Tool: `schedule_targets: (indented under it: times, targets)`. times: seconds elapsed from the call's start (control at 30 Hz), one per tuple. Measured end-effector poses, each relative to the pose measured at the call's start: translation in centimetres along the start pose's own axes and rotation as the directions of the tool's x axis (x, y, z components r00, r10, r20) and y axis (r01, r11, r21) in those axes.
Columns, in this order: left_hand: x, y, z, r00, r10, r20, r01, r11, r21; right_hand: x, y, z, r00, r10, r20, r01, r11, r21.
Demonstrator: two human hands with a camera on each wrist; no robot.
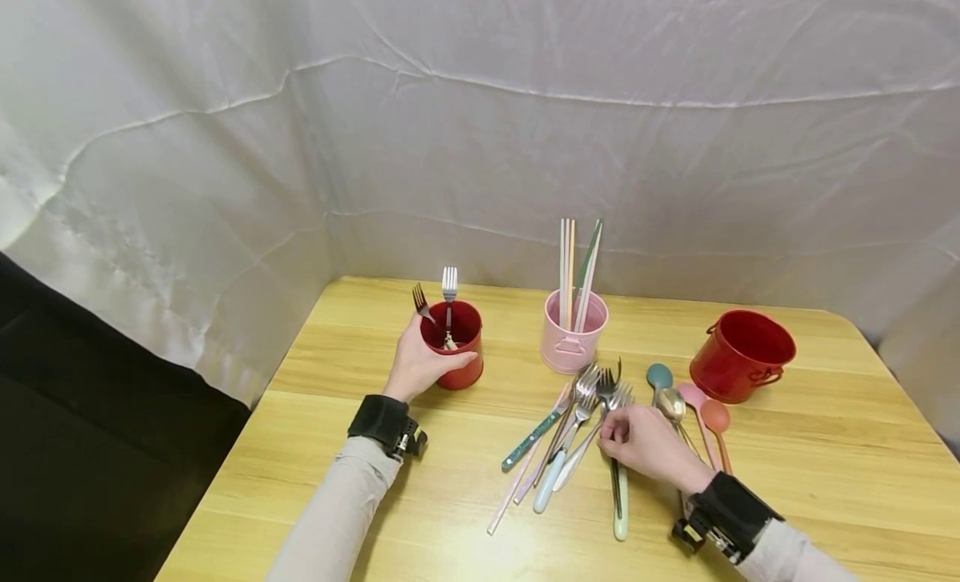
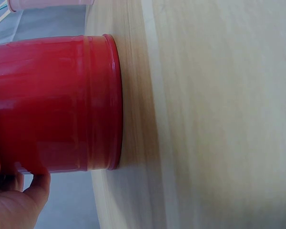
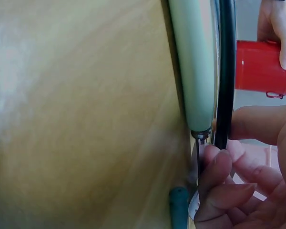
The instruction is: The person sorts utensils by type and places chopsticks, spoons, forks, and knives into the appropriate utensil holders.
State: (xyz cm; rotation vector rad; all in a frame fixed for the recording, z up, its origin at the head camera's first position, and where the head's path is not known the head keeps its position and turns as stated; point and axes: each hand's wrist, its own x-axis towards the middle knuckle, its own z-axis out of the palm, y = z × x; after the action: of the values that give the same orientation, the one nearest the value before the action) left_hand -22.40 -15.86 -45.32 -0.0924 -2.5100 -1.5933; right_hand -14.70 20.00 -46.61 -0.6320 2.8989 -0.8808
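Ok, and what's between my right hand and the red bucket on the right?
In the head view, a silver spoon, a pink spoon and an orange spoon lie between your right hand and that red bucket.

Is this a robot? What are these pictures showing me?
No robot here! The left hand and right hand are a person's. The big picture comes from a head camera looking down; the other two come from wrist cameras, so they look sideways. On the wooden table are forks, spoons, a pink bucket of chopsticks and two red buckets. The left hand grips the red one with forks inside. The right hand seems to pinch a black fork.
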Motion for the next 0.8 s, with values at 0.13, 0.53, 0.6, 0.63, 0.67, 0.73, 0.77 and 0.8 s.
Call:
schedule_targets:
  times: [0.13, 0.53, 0.6, 0.63, 0.67, 0.73, 0.77, 0.8]
  targets:
    - [-0.1, 0.1, 0.0, 1.000, -0.006, -0.003, 0.006, 1.000, -0.002, -0.2, 0.2, -0.1, 0.999, 0.039, -0.008, -0.038, 0.996, 0.080]
    - [-0.1, 0.1, 0.1, 1.000, 0.003, 0.000, -0.003, 1.000, -0.024, -0.5, 0.8, -0.4, 0.949, 0.254, 0.185, -0.314, 0.789, 0.529]
    - [-0.1, 0.1, 0.1, 1.000, 0.002, 0.001, -0.002, 1.000, -0.021, -0.5, 0.9, -0.4, 0.937, 0.244, 0.252, -0.349, 0.712, 0.609]
    - [-0.1, 0.1, 0.1, 1.000, 0.001, 0.001, -0.001, 1.000, -0.021, -0.5, 0.9, -0.4, 0.930, 0.233, 0.283, -0.365, 0.676, 0.640]
    - [-0.1, 0.1, 0.1, 1.000, -0.001, 0.000, 0.001, 1.000, -0.021, -0.4, 1.0, -0.5, 0.922, 0.229, 0.314, -0.385, 0.637, 0.667]
    - [-0.1, 0.1, 0.1, 1.000, -0.003, 0.001, 0.003, 1.000, -0.020, -0.4, 1.1, -0.6, 0.910, 0.210, 0.358, -0.410, 0.584, 0.700]
    - [-0.1, 0.1, 0.1, 1.000, -0.003, 0.001, 0.003, 1.000, -0.020, -0.4, 1.2, -0.6, 0.904, 0.203, 0.375, -0.421, 0.562, 0.712]
    - [-0.1, 0.1, 0.1, 1.000, -0.002, 0.001, 0.002, 1.000, -0.019, -0.3, 1.2, -0.6, 0.900, 0.202, 0.387, -0.431, 0.548, 0.717]
